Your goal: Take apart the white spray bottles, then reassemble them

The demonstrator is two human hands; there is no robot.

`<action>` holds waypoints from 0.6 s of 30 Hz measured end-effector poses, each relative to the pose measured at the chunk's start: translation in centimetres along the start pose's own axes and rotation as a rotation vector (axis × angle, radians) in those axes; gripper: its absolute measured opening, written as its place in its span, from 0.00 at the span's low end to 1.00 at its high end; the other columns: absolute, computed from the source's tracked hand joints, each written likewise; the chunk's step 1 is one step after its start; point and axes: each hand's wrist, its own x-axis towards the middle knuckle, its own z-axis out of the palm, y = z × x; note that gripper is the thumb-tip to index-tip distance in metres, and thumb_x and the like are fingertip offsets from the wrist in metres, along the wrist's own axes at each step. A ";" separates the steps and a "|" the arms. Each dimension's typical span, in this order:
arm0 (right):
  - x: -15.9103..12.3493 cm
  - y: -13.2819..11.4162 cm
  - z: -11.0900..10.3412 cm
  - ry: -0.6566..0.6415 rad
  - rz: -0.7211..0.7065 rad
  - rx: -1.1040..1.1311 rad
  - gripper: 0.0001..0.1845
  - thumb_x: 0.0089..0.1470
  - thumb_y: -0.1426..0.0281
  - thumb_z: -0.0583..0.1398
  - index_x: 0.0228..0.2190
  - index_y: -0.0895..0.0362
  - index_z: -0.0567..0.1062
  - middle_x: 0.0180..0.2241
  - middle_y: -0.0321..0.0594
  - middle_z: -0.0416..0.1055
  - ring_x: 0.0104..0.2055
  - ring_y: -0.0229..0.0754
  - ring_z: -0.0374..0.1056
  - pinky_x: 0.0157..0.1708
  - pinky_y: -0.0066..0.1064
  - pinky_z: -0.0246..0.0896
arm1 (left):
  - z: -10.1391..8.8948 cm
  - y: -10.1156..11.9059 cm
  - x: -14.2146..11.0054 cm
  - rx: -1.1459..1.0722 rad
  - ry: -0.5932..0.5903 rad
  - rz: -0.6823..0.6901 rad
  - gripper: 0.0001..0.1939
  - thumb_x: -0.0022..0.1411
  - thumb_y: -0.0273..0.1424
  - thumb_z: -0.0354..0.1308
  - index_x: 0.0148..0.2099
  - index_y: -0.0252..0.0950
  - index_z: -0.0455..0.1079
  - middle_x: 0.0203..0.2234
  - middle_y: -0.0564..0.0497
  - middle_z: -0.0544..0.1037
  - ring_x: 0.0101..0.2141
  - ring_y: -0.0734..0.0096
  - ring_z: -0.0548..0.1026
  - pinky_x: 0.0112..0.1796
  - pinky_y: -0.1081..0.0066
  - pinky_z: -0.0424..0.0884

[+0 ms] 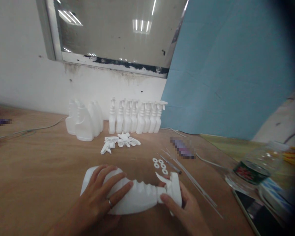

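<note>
A white plastic spray bottle (140,196) lies on its side over the near part of the wooden table, its base toward the left. My left hand (100,193), with a ring on one finger, wraps over the wide body. At the neck, my right hand (184,203) grips the white trigger sprayer head (174,188), thumb on the collar. The sprayer sits against the bottle's neck; whether it is fully screwed on I cannot tell. Several white ring washers (159,166) lie just beyond it. Farther back is a small pile of loose trigger heads (121,140).
Bottles without heads (85,123) stand at the back left, beside a row of bottles with sprayers (135,116) along the wall. Thin clear tubes (194,180) and a pen-like tool (170,164) lie right of centre. A large clear bottle (255,164) and a phone (257,213) are at the right.
</note>
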 end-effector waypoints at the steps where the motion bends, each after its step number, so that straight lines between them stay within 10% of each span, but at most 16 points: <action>1: -0.2 0.1 0.2 -0.004 -0.028 0.044 0.31 0.43 0.54 0.70 0.47 0.54 0.74 0.40 0.45 0.79 0.40 0.52 0.75 0.41 0.39 0.71 | 0.0 -0.1 0.0 0.007 -0.002 -0.003 0.41 0.49 0.20 0.59 0.66 0.41 0.60 0.60 0.44 0.65 0.61 0.43 0.56 0.59 0.41 0.52; 18: -0.2 -1.4 -0.3 -0.155 0.054 -0.028 0.28 0.39 0.54 0.71 0.39 0.59 0.79 0.35 0.46 0.79 0.36 0.51 0.75 0.35 0.36 0.72 | 0.0 -0.6 -0.1 0.017 0.012 0.057 0.31 0.61 0.25 0.58 0.66 0.42 0.62 0.60 0.45 0.65 0.61 0.45 0.57 0.60 0.47 0.51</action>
